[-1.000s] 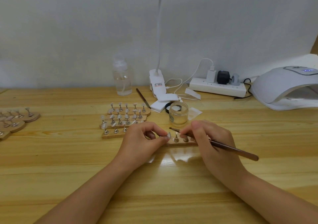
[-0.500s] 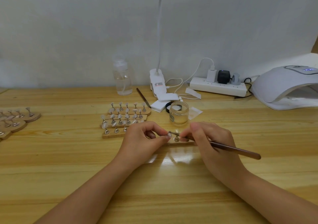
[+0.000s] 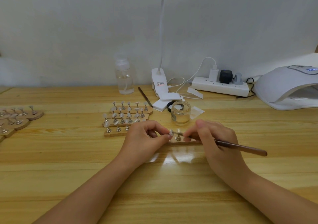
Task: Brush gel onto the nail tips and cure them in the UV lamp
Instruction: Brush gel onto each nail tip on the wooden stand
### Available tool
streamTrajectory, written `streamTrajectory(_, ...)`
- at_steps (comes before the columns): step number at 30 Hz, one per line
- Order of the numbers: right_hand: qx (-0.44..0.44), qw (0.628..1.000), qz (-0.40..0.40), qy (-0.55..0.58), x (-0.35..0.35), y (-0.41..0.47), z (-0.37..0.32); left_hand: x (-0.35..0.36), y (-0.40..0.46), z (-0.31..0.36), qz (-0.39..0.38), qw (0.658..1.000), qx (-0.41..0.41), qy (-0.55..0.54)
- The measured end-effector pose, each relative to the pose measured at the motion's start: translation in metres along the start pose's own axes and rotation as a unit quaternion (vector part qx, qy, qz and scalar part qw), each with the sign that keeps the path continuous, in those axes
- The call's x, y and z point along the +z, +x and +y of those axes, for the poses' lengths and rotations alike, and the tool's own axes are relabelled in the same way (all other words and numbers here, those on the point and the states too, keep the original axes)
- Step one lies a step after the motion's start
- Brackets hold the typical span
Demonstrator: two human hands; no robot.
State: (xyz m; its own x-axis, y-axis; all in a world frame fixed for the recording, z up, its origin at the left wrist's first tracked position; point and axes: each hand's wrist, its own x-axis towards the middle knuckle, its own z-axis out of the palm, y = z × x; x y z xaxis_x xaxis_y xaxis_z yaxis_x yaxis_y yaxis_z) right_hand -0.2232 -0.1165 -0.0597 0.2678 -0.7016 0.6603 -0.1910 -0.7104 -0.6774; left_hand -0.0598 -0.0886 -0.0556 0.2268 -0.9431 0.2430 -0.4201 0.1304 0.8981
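Two hands meet over a wooden strip on the table, which they largely hide. The left hand pinches a nail tip on its stand. The right hand grips a gel brush, long axis pointing left at that tip, bristles too small to make out. Behind sits an open glass jar of clear gel. At far right, the UV lamp is cut off.
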Motion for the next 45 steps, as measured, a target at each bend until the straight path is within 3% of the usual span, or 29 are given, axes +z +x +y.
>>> streamTrajectory(22,0.013,0.999,0.007,0.037,0.0000,-0.0007,-0.0008,-0.0009,-0.0014,0.0014,-0.009,1.000,0.024,-0.007)
streamTrajectory(31,-0.018,1.000,0.003,0.024,-0.0009,-0.0029,-0.0014,-0.0016,-0.0015,0.0005,-0.002,1.000,0.012,-0.023)
streamTrajectory(40,0.013,1.000,-0.008,0.000,-0.0013,0.0027,-0.0034,-0.0036,-0.0012,0.0009,-0.022,0.999,0.038,-0.028)
streamTrajectory(45,0.025,0.998,-0.014,0.059,0.0005,0.0000,-0.0004,-0.0039,-0.0015,0.0003,-0.027,0.999,0.036,-0.018)
